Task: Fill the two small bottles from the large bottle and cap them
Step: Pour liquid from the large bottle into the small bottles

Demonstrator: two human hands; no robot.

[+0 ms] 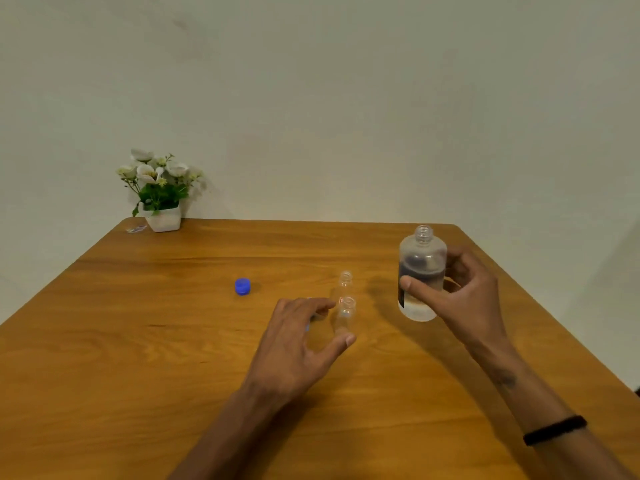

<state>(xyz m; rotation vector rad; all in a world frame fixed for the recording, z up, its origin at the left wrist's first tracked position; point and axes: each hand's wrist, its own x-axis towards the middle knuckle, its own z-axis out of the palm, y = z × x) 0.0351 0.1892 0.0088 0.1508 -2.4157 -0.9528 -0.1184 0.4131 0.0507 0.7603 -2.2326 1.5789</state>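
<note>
Large clear plastic bottle (420, 271), uncapped and upright, held above the right part of the wooden table (138, 341); clear liquid fills roughly its lower half, and a dark label strip runs down its left side. The right hand (464, 292) grips the bottle, thumb across the front and fingers curled round the far side. Left of it stand two small clear plastic bottles, both uncapped and upright, one directly behind the other: the nearer small bottle (345, 315) and the farther small bottle (344, 284); whether either holds liquid cannot be told. The left hand (298, 344) lies just left of the nearer small bottle, fingers spread and loosely extended, thumb tip close beside the bottle's base, gripping nothing; contact with the bottle cannot be confirmed. A round blue plastic cap (242, 286) lies alone farther left, well apart from the bottles. At the far left corner, a white pot of white artificial flowers (159, 192) stands near the table's back edge, against the pale wall. A black band (554, 429) circles the right forearm.
</note>
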